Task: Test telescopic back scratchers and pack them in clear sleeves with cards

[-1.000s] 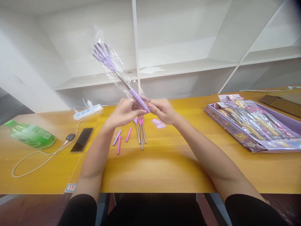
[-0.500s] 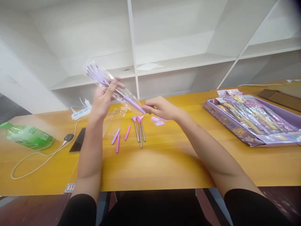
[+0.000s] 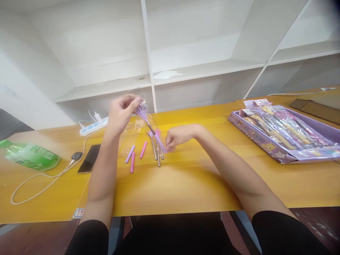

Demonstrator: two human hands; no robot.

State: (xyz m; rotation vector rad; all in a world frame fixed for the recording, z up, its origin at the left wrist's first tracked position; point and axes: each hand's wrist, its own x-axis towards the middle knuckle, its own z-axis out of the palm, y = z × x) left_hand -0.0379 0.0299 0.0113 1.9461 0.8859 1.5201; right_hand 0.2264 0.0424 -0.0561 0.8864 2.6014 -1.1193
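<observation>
A purple back scratcher (image 3: 151, 128) with a hand-shaped head and a metal rod slants between my hands. My left hand (image 3: 120, 112) pinches the clear plastic sleeve (image 3: 143, 102) at the head end. My right hand (image 3: 179, 137) is closed at the tip of the purple handle. Below lie several shorter metal scratcher rods (image 3: 154, 148) with purple and pink hand-shaped heads, partly covered by the held one. Beside them are a loose purple handle grip (image 3: 130, 154) and two pink grips (image 3: 132, 163). Flat clear sleeves (image 3: 130, 136) rest behind these grips.
On the right, a purple display box (image 3: 268, 150) holds several wrapped back scratchers (image 3: 281, 124). To the left are a phone (image 3: 89, 159), a white cable (image 3: 53, 174), a power strip (image 3: 92, 127) and a green bottle (image 3: 33, 156). White shelving (image 3: 207, 72) stands behind the table.
The back scratcher has swung lower and steeper. My left hand has shifted from the rod to the sleeve near the head, while my right hand has moved down with the handle end.
</observation>
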